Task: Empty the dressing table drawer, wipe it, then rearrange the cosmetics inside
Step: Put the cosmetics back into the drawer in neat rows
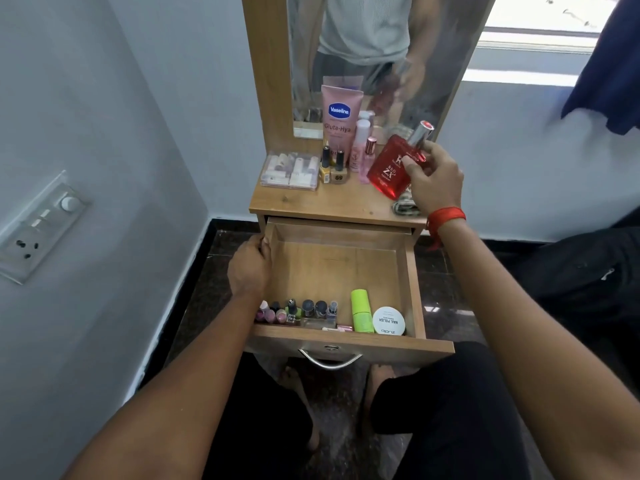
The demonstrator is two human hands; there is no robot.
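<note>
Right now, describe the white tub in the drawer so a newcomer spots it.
Start at the open drawer under the dressing table top. Cosmetics line its near wall; the white tub sits at the right end, beside a green bottle. It is the only flat round one, lid printed NAIL POLISH.

This is a dressing corner in a home. A narrow wooden dressing table [266, 81] with a mirror [363, 64] stands against pale walls. A lotion tube [341, 116] sits on its tabletop [332, 202], and nail polishes [298, 311] fill the open drawer [412, 282]. A switch panel [41, 226] is on the left wall, with a window [540, 39] far right.
</note>
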